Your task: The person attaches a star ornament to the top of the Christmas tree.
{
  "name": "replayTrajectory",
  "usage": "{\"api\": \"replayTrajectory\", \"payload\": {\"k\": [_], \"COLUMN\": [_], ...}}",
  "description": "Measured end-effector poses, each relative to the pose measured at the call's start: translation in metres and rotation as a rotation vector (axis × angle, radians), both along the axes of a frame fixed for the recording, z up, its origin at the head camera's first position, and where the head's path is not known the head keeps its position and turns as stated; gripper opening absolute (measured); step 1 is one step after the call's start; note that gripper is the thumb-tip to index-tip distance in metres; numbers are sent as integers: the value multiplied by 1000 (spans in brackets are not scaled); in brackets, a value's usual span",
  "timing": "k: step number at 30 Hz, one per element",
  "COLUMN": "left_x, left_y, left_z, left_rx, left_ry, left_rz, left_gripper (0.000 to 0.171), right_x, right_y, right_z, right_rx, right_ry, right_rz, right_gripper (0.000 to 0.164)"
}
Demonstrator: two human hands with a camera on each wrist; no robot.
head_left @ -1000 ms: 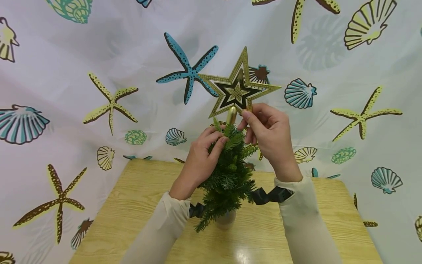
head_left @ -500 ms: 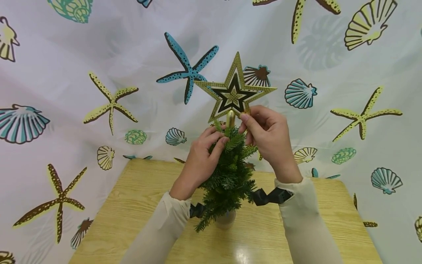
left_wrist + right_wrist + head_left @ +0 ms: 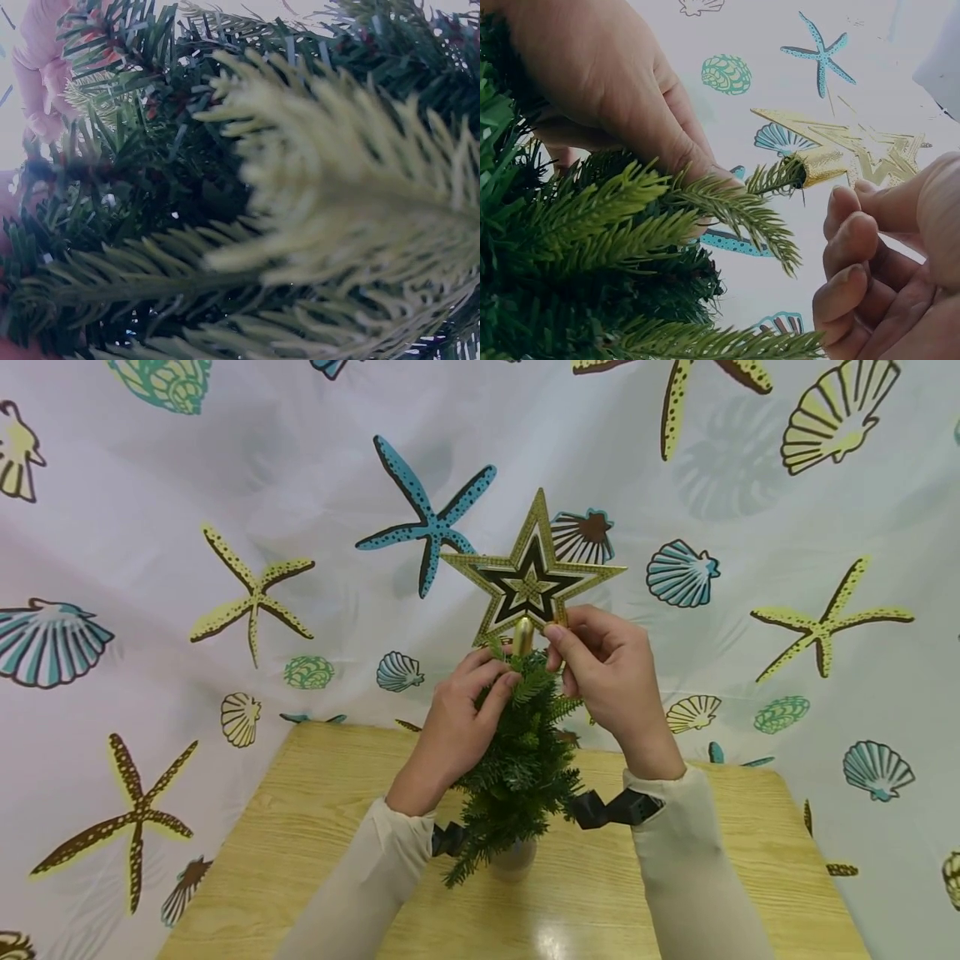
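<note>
A small artificial Christmas tree (image 3: 517, 768) stands upright in the middle of the table. My left hand (image 3: 465, 718) pinches its top sprigs between thumb and fingers, as the right wrist view shows from the side. A gold star tree topper (image 3: 531, 585) is upright above the tree. My right hand (image 3: 611, 672) pinches the star's lower right point between thumb and fingers. In the right wrist view, the tip of a green sprig (image 3: 780, 176) sits at the mouth of the topper's gold tube (image 3: 823, 166). Green branches (image 3: 315, 172) hide most of the left hand in its own wrist view.
The tree's pale round base (image 3: 513, 862) rests on a light wooden table (image 3: 322, 827). Behind the table hangs a white cloth (image 3: 322, 468) printed with starfish and shells. Black wrist devices (image 3: 618, 808) sit close to the lower branches.
My right hand has lowered the star and shifted it slightly left, bringing it more upright and its tube nearer the treetop. The left hand stays in place.
</note>
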State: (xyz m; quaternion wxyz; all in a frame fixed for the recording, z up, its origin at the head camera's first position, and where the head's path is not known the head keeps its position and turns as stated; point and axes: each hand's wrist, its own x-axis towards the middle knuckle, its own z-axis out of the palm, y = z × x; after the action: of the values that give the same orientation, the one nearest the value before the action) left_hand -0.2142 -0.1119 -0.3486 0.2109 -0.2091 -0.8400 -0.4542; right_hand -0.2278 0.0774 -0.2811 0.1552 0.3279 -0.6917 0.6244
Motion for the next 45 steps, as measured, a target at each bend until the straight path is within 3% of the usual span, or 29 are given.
{"api": "replayTrajectory", "payload": {"k": [11, 21, 31, 36, 45], "left_x": [-1, -2, -3, 4, 5], "left_y": [2, 6, 9, 3, -1], "left_z": [0, 4, 2, 4, 13], "left_rx": [-18, -23, -54, -75, -38], "left_ry": [13, 26, 30, 37, 113], "left_rz": [11, 3, 30, 53, 24], "left_gripper": [28, 30, 30, 29, 29], "right_x": [1, 3, -2, -1, -1], "right_y": [1, 1, 9, 4, 3], "right_z": [1, 2, 0, -4, -2], "right_rx": [13, 103, 72, 60, 29], "right_ry": [14, 70, -12, -51, -13], "right_rz": [-31, -125, -40, -8, -3], "right_gripper": [14, 18, 15, 15, 18]}}
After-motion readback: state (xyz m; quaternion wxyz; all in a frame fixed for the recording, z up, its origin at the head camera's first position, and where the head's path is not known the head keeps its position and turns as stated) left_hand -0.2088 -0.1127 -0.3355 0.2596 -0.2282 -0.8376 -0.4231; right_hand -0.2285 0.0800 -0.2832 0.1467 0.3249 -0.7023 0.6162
